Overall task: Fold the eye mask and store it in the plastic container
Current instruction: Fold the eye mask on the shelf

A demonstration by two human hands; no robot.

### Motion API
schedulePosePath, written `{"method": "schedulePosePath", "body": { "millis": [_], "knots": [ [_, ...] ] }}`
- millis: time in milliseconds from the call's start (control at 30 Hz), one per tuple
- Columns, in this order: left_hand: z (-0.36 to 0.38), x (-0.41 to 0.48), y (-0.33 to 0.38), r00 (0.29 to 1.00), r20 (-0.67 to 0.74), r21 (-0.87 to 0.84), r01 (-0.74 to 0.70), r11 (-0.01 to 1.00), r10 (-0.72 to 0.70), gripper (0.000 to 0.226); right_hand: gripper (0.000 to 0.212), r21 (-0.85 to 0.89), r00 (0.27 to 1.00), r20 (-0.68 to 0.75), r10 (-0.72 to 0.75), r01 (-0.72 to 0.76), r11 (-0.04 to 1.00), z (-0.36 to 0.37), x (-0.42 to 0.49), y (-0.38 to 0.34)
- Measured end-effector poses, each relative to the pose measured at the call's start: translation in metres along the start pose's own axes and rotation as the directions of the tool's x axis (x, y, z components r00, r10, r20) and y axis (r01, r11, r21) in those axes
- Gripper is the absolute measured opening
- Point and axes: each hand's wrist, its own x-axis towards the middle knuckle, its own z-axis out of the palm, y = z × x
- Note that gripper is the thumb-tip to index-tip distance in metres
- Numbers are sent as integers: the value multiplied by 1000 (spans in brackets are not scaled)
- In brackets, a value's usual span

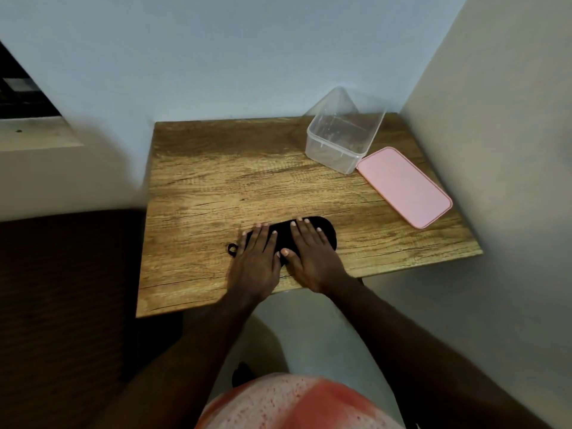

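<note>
Left hand, right hand flat on eye mask

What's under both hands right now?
Black eye mask, flat on the table, pressed by left hand and right hand. Strap loop pokes out past the left hand. Mask's middle is covered.

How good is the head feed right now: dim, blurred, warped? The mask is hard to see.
Head view: dim, soft light, so the black eye mask shows little detail under the flat left hand and right hand; wide-angle distortion slants the table edges; the left border is smeared; the clear container shows no harsh glare.
</note>
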Motion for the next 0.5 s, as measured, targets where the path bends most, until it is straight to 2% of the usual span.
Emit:
{"method": "schedulePosePath", "body": {
  "millis": [100, 200, 267, 367, 433, 500],
  "knots": [
    [-1, -1, -3, 1000, -14, -10, -5, 1000, 5, 65, 85, -21, 997, -33, 70, -71, 997, 3, -4, 8],
    [-1, 3, 0, 1000, -24, -22, 12, 1000, -13, 64, 74, -34, 981, -36, 193, -194, 980, -9, 3, 26],
    [-1, 2, -1, 1000, -21, -41, 14, 999, -15, 64, 64, 38, 956, -116, 270, -267, 963, -16, 0, 26],
    [-1, 1, -2, 1000, -17, -46, 24, 999, -24, 65, 45, 164, 887, -319, 332, -294, 942, -20, -14, 12],
    [-4, 1, 0, 999, -13, -54, 35, 998, -36, 66, 32, 212, 874, -335, 353, -295, 932, -15, -21, 0],
    [-5, 2, 0, 999, -4, -64, 49, 997, -49, 63, 28, 230, 891, -291, 349, -289, 929, -10, -22, -11]
  ]
}}
